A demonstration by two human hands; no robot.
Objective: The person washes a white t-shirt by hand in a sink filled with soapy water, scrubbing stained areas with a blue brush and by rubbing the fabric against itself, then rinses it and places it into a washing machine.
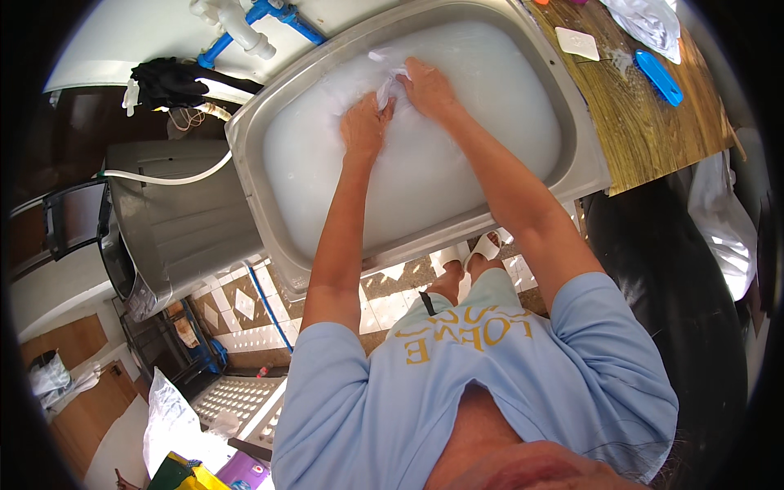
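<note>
Both my hands are in the far part of a metal sink (pixel 584 155) full of cloudy, whitish water (pixel 433 175). My left hand (pixel 365 124) is closed on a pale, wet cloth (pixel 386 88), partly under the surface. Just to the right and a little farther off, my right hand (pixel 428 86) pinches the same cloth with bent fingers. A short twist of the fabric shows between the two hands. The rest of it is hidden in the murky water, so its full shape cannot be made out.
A wooden board (pixel 653 122) at the right carries a blue brush (pixel 658 77), a white soap bar (pixel 576 43) and a clear plastic bag (pixel 647 26). Blue and white pipes (pixel 245 28) run behind the sink. A grey appliance (pixel 180 212) with a white hose (pixel 175 178) stands left.
</note>
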